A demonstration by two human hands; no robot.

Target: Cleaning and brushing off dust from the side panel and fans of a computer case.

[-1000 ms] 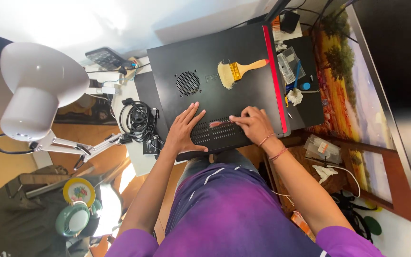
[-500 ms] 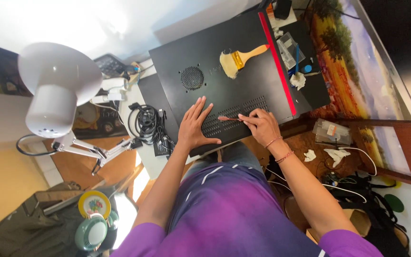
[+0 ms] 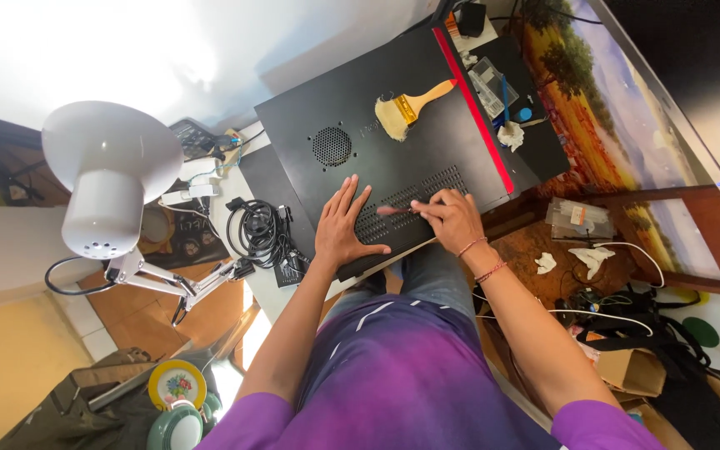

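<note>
Far left of frame: white desk lamp on a jointed arm, head hanging over the desk edge. Just right of it, a coil of black cables.

Centre: black computer case lying flat, round fan grille uppermost. Left hand lies flat, fingers spread, bracing the case beside the slotted vent strip. Right hand has fingers pinched on a thin reddish tool, tip on the vent.

Progress, judged: work sits mid-strip; most slots look untouched.

Upper centre: wide paintbrush lying idle on the case. Right: red trim strip, small parts, crumpled tissue. Nothing blocks the vent.
</note>
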